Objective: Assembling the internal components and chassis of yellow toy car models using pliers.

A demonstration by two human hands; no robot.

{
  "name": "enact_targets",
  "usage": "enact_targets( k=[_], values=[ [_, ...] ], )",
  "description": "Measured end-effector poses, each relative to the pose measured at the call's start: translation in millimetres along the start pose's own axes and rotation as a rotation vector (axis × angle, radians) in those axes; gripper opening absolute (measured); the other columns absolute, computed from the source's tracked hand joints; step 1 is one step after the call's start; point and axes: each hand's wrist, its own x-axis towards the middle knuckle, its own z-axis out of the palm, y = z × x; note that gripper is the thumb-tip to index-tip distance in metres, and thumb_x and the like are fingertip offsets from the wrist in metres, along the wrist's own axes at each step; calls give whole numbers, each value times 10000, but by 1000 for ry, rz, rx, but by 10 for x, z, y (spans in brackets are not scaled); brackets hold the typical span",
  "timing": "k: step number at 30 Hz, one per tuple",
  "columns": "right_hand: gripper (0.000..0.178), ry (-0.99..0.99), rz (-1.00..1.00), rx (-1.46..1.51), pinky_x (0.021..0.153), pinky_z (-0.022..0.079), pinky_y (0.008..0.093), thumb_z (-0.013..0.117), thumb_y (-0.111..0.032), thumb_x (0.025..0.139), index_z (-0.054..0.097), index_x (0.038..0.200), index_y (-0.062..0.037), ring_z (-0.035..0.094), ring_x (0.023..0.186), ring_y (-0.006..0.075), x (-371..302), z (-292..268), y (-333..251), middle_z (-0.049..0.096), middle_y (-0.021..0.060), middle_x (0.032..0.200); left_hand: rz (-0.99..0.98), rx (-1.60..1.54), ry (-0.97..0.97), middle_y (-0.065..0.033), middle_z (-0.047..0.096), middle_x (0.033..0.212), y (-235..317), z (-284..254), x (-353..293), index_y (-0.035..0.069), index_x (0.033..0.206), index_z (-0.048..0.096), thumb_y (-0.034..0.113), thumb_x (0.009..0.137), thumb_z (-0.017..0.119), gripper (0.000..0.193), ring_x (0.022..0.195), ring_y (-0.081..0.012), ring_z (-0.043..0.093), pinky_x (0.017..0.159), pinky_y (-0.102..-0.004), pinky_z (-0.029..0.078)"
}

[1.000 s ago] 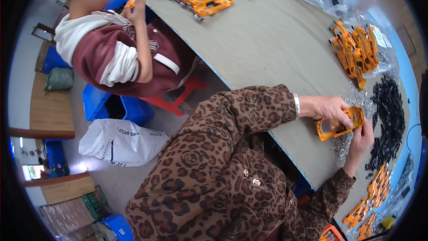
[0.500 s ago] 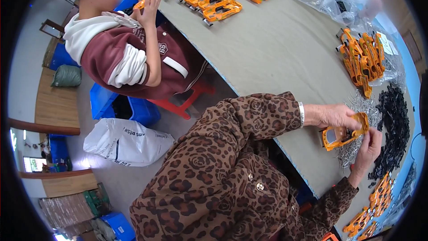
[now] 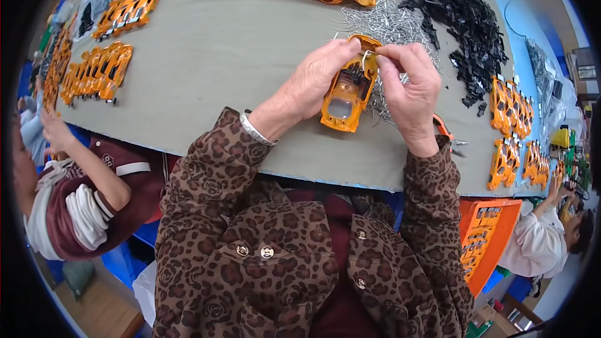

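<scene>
My left hand [image 3: 307, 82] grips the upper left side of an orange toy car body shell [image 3: 334, 91], its hollow inside turned up toward me. A clear window panel shows at the shell's near end, dark parts in its middle. My right hand [image 3: 413, 84] pinches a small bent metal wire [image 3: 365, 57] at the far end of the shell, thumb and forefinger together. Just behind lies a loose heap of silvery bent wires [image 3: 382, 22]. Whether the wire is seated in the shell I cannot tell.
Black plastic parts [image 3: 466, 37] are piled at the far right. Orange-handled pliers [image 3: 443, 128] lie beside my right wrist. Finished-looking orange shells [image 3: 510, 109] stand in rows right and left. An orange crate [image 3: 494, 238] is below the table's right edge. Co-workers sit on both sides.
My view has swung to the right, so the table now lies straight ahead. The shell has turned upright, and a bent wire now shows between my right fingers.
</scene>
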Motion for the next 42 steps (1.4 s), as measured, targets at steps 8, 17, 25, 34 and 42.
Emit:
enact_targets(
  k=[8, 17, 25, 34, 42],
  values=[
    [120, -3, 15, -27, 484, 403, 283, 643, 29, 736, 645, 841, -29, 500, 556, 151, -70, 49, -16, 504, 59, 679, -10, 148, 21, -53, 567, 1084, -31, 38, -87, 17, 1224, 458, 84, 915, 496, 318, 953, -113, 571, 819, -277, 501],
    [110, 8, 58, -63, 502, 403, 249, 647, 22, 749, 651, 849, -23, 492, 563, 114, -90, 80, -60, 503, 38, 676, 13, 141, 24, -50, 574, 1069, -27, 58, -87, 16, 1220, 459, 70, 910, 491, 317, 948, -104, 571, 791, -264, 505],
    [93, 7, -2, -201, 491, 423, 334, 614, -6, 748, 616, 835, -39, 518, 569, 227, -69, 139, -61, 496, 82, 711, 64, 157, 69, -39, 590, 1023, -50, 22, -41, 15, 1200, 486, 78, 913, 498, 294, 867, -80, 577, 737, -238, 510],
    [256, -327, -43, -271, 665, 448, 363, 622, -54, 789, 587, 1038, -5, 532, 816, 303, -85, -9, -362, 516, 154, 908, 40, 329, 96, -47, 590, 822, 46, -12, -79, -9, 1126, 519, 63, 847, 448, 297, 722, -82, 552, 632, -238, 481],
    [571, -659, 110, -259, 935, 407, 384, 627, -55, 751, 444, 1291, -23, 453, 1147, 286, -357, -962, -299, 439, 161, 1261, 268, 584, 152, -122, 598, 772, 41, -147, -5, -35, 989, 544, 108, 785, 487, 256, 691, -166, 571, 614, -325, 475]
  ],
)
